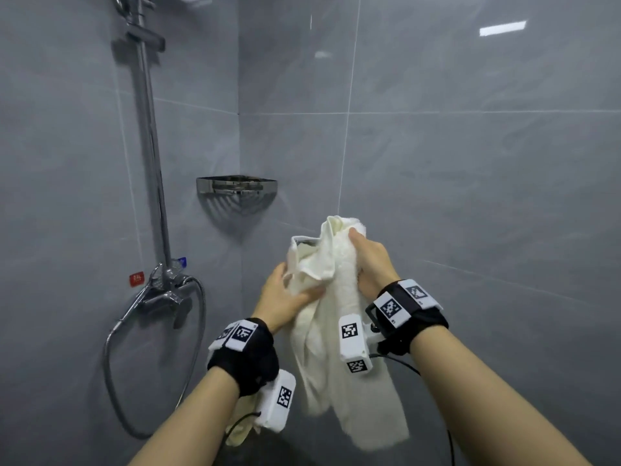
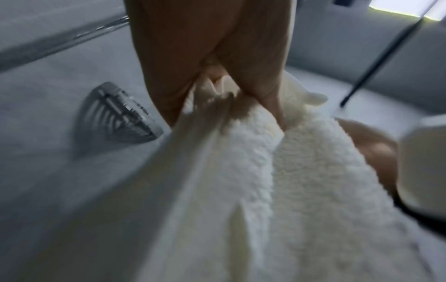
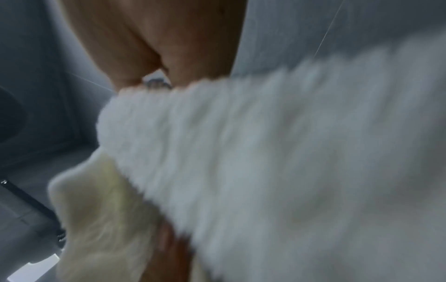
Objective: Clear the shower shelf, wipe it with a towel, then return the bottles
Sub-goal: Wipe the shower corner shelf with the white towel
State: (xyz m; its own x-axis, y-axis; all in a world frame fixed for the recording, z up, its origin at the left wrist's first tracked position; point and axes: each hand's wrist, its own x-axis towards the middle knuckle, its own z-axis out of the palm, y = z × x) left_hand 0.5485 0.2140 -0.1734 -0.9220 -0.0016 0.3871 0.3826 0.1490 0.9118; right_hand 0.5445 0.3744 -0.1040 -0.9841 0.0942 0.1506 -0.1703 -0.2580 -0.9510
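A metal corner shelf [image 1: 236,188] hangs in the corner of the grey tiled shower, with no bottles on it; the left wrist view shows the shelf [image 2: 115,116] from the side. A white towel [image 1: 331,317] hangs in front of me, below and right of the shelf. My right hand [image 1: 369,260] grips its bunched top. My left hand [image 1: 289,294] holds a fold of it from the left, thumb across the cloth. Close up, the towel [image 2: 253,181] is pinched between thumb and fingers. The right wrist view is blurred and mostly filled by the towel [image 3: 265,162].
A chrome shower rail [image 1: 149,136] runs down the left wall to a mixer tap [image 1: 168,284]. A looped hose [image 1: 111,358] hangs beneath it. Grey tiled walls close in on the left and the right. No bottles are in view.
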